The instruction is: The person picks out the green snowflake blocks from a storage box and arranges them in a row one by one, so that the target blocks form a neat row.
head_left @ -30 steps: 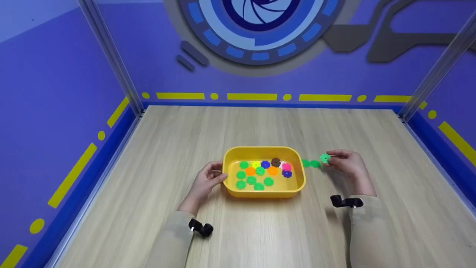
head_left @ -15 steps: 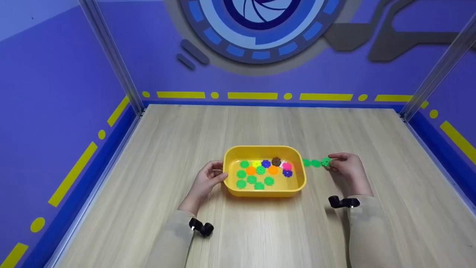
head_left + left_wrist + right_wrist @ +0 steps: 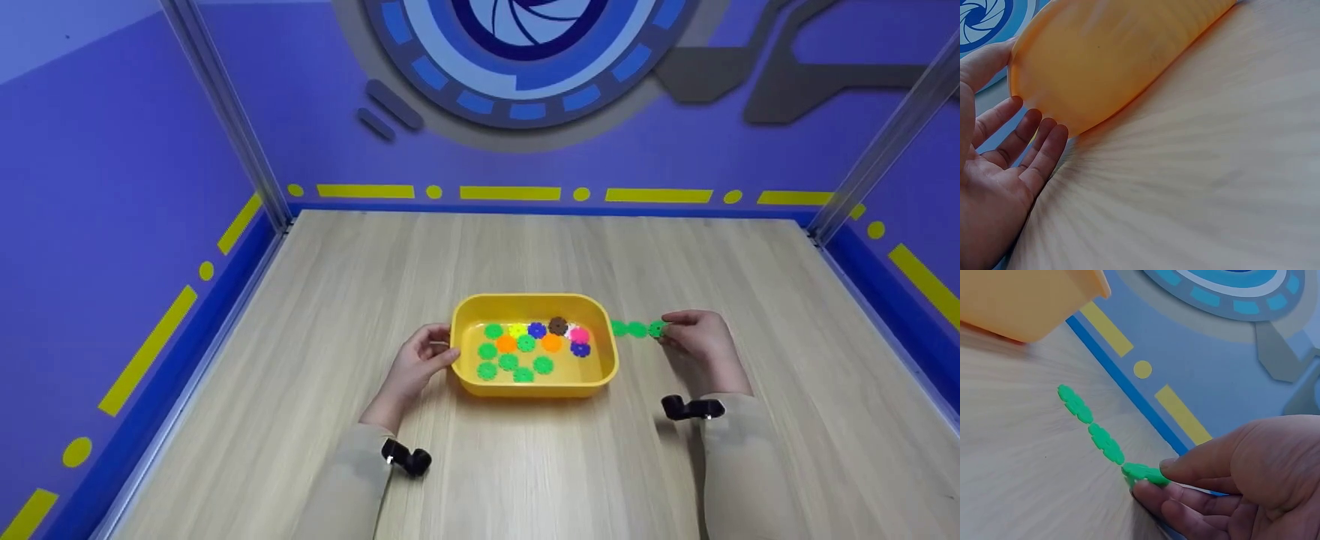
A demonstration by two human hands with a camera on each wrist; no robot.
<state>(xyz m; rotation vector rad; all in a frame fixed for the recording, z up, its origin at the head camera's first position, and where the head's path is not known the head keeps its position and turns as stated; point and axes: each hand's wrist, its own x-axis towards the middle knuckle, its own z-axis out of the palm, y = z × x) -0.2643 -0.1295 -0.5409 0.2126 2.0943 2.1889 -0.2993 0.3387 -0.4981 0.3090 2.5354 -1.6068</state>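
Note:
My left hand (image 3: 412,365) holds the left end of a yellow plastic bin (image 3: 532,391), thumb at the rim and fingertips against the outer wall. Between thumb and fingers, my right hand (image 3: 699,337) pinches a green notched disc (image 3: 1143,473), slightly tilted just above the table. Two more green discs lie flat in a row between it and the bin: a middle disc (image 3: 1106,444) and a farther disc (image 3: 1075,404). In the right wrist view the pinched disc's edge meets the middle one. Inside the bin lie several notched discs, among them a brown disc (image 3: 558,325) and a pink disc (image 3: 579,335).
The bin stands mid-table on a light wooden tabletop (image 3: 525,465). Blue-purple panels close off the back and sides, with a patterned back wall (image 3: 645,165) and metal corner posts. A black wrist camera (image 3: 694,408) sits on each sleeve.
My right hand has lowered the green disc from above the table to the right end of the row of green discs. The left hand keeps its place on the bin.

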